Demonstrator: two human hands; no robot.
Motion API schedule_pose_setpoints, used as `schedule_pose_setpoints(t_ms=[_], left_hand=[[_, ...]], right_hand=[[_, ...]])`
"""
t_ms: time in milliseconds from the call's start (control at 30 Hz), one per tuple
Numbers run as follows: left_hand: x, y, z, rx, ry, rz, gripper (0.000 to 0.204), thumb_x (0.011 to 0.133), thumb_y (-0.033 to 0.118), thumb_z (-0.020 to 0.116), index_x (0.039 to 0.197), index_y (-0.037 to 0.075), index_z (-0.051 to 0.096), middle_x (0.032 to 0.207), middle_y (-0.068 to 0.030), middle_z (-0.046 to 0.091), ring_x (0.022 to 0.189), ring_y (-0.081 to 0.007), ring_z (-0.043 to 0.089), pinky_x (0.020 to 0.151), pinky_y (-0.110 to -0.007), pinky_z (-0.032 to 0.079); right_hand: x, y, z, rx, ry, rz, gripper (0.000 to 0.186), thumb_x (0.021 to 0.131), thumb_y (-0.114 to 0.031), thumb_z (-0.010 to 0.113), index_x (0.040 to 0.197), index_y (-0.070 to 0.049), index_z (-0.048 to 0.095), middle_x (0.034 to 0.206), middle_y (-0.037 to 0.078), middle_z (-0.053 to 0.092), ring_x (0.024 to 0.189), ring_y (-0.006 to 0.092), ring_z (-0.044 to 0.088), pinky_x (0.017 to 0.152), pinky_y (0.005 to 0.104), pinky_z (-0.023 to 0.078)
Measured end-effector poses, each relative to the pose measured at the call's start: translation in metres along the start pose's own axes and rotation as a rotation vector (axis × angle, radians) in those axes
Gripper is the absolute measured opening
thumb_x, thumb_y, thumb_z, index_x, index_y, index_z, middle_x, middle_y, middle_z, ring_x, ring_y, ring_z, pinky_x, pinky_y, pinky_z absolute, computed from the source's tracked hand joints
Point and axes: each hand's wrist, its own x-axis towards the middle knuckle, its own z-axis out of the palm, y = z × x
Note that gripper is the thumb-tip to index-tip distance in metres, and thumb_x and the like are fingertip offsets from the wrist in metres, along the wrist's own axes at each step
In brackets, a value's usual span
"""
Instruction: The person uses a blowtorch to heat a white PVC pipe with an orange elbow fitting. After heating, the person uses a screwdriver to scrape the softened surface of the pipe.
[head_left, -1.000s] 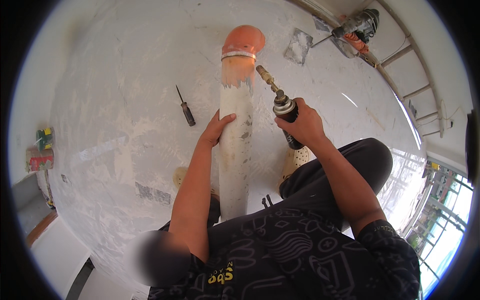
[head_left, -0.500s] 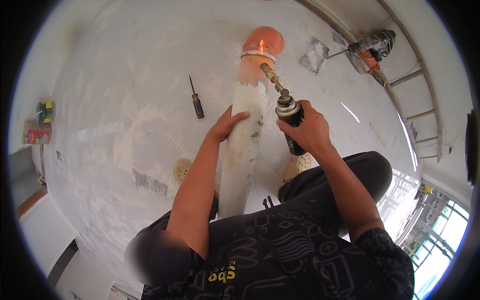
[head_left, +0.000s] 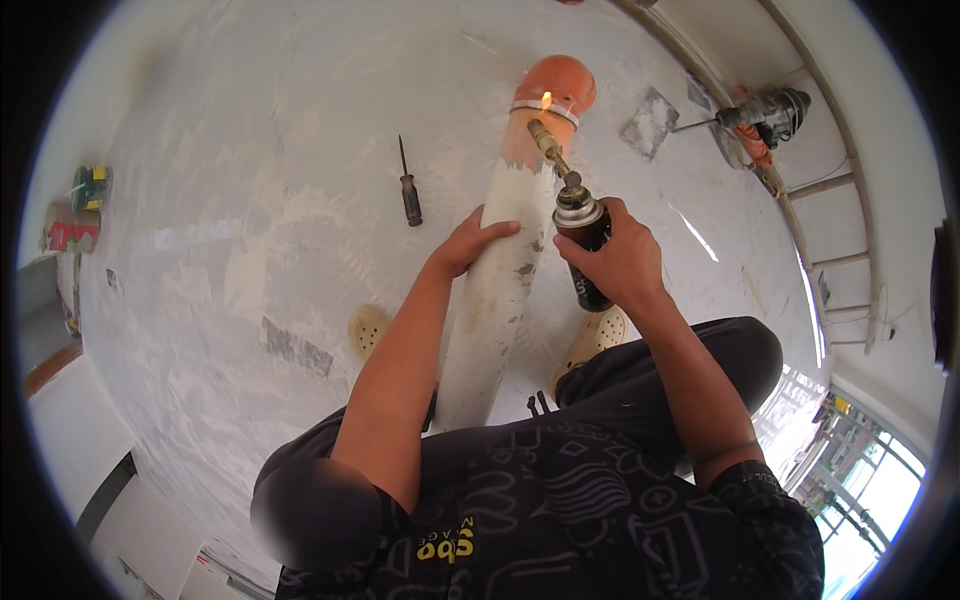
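My left hand (head_left: pixel 475 240) grips a stained white pipe (head_left: pixel 490 320) lying lengthwise between my legs, fingers around its side. The pipe’s far end has a pale orange section and an orange elbow (head_left: pixel 560 76) with a light band. My right hand (head_left: pixel 625 250) is closed around a dark gas canister (head_left: pixel 585 280) with a brass torch head (head_left: pixel 548 141), angled over the orange section. A small yellow flame (head_left: pixel 546 101) shows beyond the nozzle, against the elbow. Left of the pipe lies a dark-handled screwdriver (head_left: pixel 410 200).
A power drill (head_left: pixel 778 117) lies near a ladder (head_left: pixel 835 183) at the upper right, beside a grey plate (head_left: pixel 650 122). Containers (head_left: pixel 72 230) stand at the far left. My beige clogs (head_left: pixel 590 340) flank the pipe. A barred opening (head_left: pixel 870 480) is at lower right.
The pipe’s elbow end has swung rightward, along with my left hand. The torch nozzle now sits over the orange section, and a flame has appeared against the elbow.
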Motion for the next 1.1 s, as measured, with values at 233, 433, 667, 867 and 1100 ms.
schedule_pose_setpoints(t_ms=[233, 433, 667, 867, 1100], left_hand=[[-0.005, 0.007, 0.004, -0.002, 0.006, -0.003, 0.087, 0.095, 0.041, 0.081, 0.159, -0.004, 0.042, 0.142, -0.0209, 0.064, 0.127, -0.0288, 0.067, 0.108, -0.042, 0.055], [-0.003, 0.006, 0.003, -0.008, 0.008, -0.018, 0.095, 0.090, 0.047, 0.084, 0.160, -0.002, 0.042, 0.143, -0.0220, 0.064, 0.128, -0.0311, 0.067, 0.108, -0.044, 0.055], [0.000, 0.001, 0.002, -0.013, 0.008, 0.020, 0.095, 0.090, 0.048, 0.085, 0.159, -0.002, 0.044, 0.143, -0.0212, 0.065, 0.128, -0.0307, 0.066, 0.108, -0.044, 0.055], [0.000, -0.001, 0.002, -0.040, 0.010, 0.011, 0.093, 0.091, 0.045, 0.085, 0.159, -0.002, 0.044, 0.144, -0.0205, 0.065, 0.128, -0.0302, 0.066, 0.108, -0.044, 0.055], [-0.002, 0.002, 0.001, -0.013, 0.064, -0.019, 0.098, 0.089, 0.049, 0.086, 0.160, -0.003, 0.042, 0.145, -0.0213, 0.064, 0.129, -0.0308, 0.066, 0.109, -0.043, 0.055]], right_hand=[[0.007, -0.007, 0.005, -0.018, -0.039, -0.007, 0.071, 0.082, -0.050, 0.088, 0.128, -0.001, 0.065, 0.107, 0.020, 0.079, 0.101, 0.0367, 0.079, 0.089, 0.0470, 0.061], [0.010, -0.010, 0.010, -0.037, -0.046, -0.034, 0.075, 0.082, -0.050, 0.087, 0.131, 0.001, 0.064, 0.110, 0.022, 0.078, 0.103, 0.0368, 0.079, 0.089, 0.0468, 0.061], [0.003, -0.008, 0.000, -0.006, -0.060, 0.016, 0.072, 0.082, -0.049, 0.087, 0.129, 0.000, 0.065, 0.109, 0.020, 0.079, 0.103, 0.0364, 0.079, 0.089, 0.0466, 0.061], [-0.006, 0.009, -0.009, 0.010, -0.015, 0.050, 0.069, 0.082, -0.048, 0.088, 0.127, -0.001, 0.065, 0.107, 0.020, 0.080, 0.101, 0.0374, 0.079, 0.090, 0.0467, 0.061], [-0.011, 0.033, -0.007, 0.019, 0.017, 0.060, 0.070, 0.082, -0.048, 0.088, 0.128, -0.001, 0.064, 0.107, 0.020, 0.080, 0.101, 0.0381, 0.078, 0.090, 0.0468, 0.060]])
